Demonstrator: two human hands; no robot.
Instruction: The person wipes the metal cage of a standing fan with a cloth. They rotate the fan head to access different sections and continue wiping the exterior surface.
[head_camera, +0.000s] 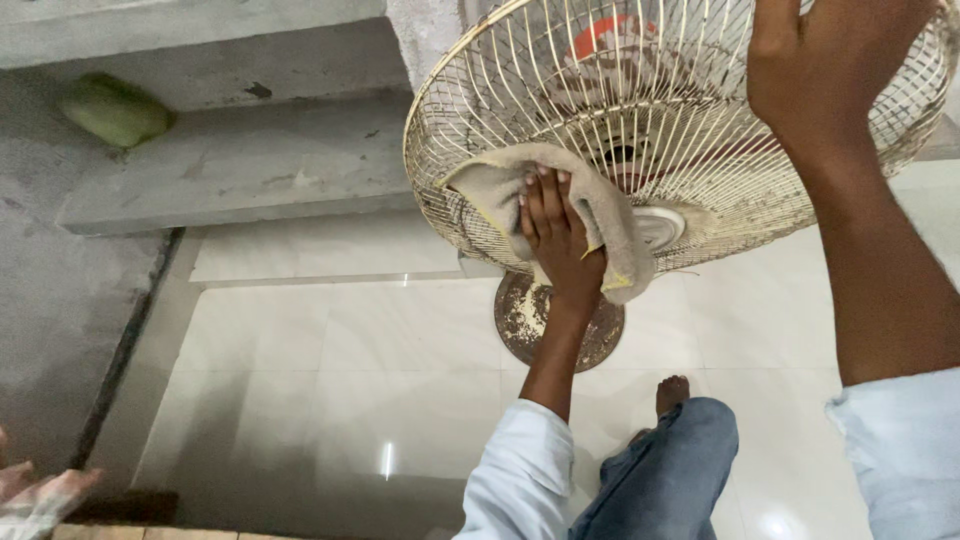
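A pedestal fan stands in front of me, its cream wire grille dusty and tilted toward me. My left hand presses a beige cloth against the lower left of the grille, fingers spread on the cloth. My right hand grips the grille's upper right rim. The fan's round brown base sits on the floor below the grille.
Glossy white floor tiles lie underfoot, with my bare foot and jeans near the base. Grey concrete steps rise at the back left, with a green object on them. Another person's hand shows at the bottom left.
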